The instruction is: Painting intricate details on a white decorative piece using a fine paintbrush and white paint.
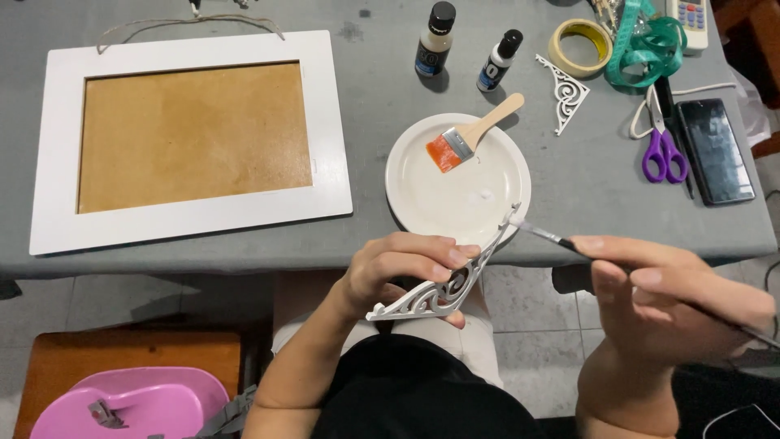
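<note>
Left hand (398, 272) fingers pinch bracket (443, 284), long axis slanting far-right; right hand (658, 297) fingers pinch brush (561, 241), tip touching bracket's far end.

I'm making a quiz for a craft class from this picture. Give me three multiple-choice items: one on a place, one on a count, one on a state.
1. Where does the flat brush lie?
A. on the white plate
B. inside the picture frame
C. on the floor

2. How many paint bottles stand on the table?
A. one
B. two
C. four

3. What is the right hand doing?
A. resting empty
B. holding scissors
C. holding a thin brush to the white ornament

Answers: 1 A, its orange bristles rest on the plate. 2 B, a larger bottle and a smaller bottle stand side by side. 3 C, the brush tip meets the ornament held by the left hand.
</note>
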